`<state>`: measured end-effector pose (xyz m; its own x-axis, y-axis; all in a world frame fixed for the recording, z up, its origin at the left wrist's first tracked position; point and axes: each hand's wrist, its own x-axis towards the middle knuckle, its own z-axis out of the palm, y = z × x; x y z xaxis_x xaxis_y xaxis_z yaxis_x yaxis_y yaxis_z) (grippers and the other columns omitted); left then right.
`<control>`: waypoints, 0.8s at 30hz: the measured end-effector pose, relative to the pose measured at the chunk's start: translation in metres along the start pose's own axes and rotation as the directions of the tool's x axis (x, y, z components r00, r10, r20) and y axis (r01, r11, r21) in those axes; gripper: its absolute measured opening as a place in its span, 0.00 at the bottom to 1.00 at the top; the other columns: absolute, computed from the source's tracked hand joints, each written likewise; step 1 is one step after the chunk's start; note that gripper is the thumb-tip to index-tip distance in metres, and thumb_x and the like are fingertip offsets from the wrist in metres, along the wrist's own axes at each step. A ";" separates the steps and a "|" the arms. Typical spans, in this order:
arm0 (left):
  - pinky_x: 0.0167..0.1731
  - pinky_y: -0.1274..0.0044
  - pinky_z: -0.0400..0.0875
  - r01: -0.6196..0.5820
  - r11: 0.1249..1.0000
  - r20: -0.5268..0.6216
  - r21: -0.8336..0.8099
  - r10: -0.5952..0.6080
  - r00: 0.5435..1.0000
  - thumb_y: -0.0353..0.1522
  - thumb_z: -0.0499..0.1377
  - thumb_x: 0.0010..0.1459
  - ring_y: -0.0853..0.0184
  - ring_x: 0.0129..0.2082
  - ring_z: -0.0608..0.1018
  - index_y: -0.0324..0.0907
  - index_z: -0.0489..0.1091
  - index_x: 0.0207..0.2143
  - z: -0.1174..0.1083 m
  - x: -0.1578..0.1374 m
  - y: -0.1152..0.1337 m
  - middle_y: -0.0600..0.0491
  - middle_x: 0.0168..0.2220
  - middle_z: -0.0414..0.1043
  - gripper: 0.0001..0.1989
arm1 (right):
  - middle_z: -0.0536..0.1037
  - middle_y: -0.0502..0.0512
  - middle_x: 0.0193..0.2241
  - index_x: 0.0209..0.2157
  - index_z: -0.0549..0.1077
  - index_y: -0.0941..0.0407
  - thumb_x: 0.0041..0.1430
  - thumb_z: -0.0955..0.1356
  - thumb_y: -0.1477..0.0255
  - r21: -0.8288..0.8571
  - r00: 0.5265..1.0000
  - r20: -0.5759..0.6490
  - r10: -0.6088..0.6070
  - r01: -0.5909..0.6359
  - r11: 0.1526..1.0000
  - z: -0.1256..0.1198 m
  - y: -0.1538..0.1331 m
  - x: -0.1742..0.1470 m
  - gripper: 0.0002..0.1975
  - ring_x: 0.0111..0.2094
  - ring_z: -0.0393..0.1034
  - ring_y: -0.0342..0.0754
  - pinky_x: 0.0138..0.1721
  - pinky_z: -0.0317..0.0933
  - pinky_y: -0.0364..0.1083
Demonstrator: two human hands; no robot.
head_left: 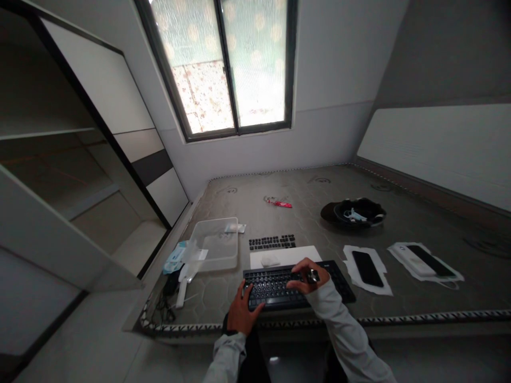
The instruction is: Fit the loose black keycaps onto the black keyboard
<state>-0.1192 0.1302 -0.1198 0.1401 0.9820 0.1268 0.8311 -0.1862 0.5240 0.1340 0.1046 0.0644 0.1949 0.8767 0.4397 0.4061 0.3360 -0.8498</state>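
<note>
A black keyboard (275,305) lies near the front edge of the mattress. My left hand (241,314) grips its front left corner, fingertips on the left side and thumb along the front edge. Over the keyboard's right half is my right hand (309,277), its fingers curled and its thumb and forefinger close to the keys. A small dark, shiny thing (313,275) shows at the right hand's fingers; its kind is unclear. Behind the keyboard lie a white sheet (293,255) bearing a small pale wad (270,261), and rows of loose black keycaps (272,242).
A clear plastic box (217,244) stands left, beside a blue face mask (174,258) and dark cables (163,308). To the right are a black phone (367,268), another dark phone-like slab (431,260) and a dark cap (353,213). A red-tagged key ring (282,204) lies farther back.
</note>
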 end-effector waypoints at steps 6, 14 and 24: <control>0.61 0.66 0.65 0.002 1.000 0.009 -0.018 -0.002 1.000 0.46 0.60 0.55 0.57 0.63 0.67 0.49 0.61 0.61 -0.002 0.000 0.002 0.50 0.69 0.51 0.33 | 0.82 0.52 0.25 0.29 0.80 0.52 0.46 0.76 0.58 0.009 0.998 0.048 -0.033 0.032 0.999 0.001 0.000 0.003 0.13 0.24 0.74 0.47 0.30 0.70 0.46; 0.62 0.65 0.64 0.013 1.000 0.021 -0.026 -0.012 1.000 0.47 0.59 0.55 0.57 0.63 0.66 0.50 0.61 0.62 -0.004 0.000 0.003 0.52 0.69 0.52 0.33 | 0.83 0.54 0.31 0.37 0.78 0.53 0.49 0.73 0.64 0.023 0.999 0.040 0.020 -0.021 1.000 0.009 0.010 0.002 0.12 0.32 0.78 0.50 0.36 0.72 0.48; 0.61 0.66 0.66 -0.002 1.000 0.010 -0.023 0.002 1.000 0.47 0.60 0.55 0.58 0.62 0.68 0.50 0.60 0.62 -0.001 0.000 0.000 0.51 0.69 0.51 0.33 | 0.84 0.56 0.35 0.37 0.81 0.52 0.53 0.70 0.67 0.009 0.994 0.096 0.045 -0.046 0.999 0.009 0.015 -0.001 0.11 0.36 0.79 0.52 0.42 0.73 0.50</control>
<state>-0.1196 0.1298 -0.1189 0.1471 0.9819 0.1190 0.8183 -0.1884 0.5431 0.1321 0.1123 0.0485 0.1262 0.9200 0.3710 0.3884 0.2983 -0.8719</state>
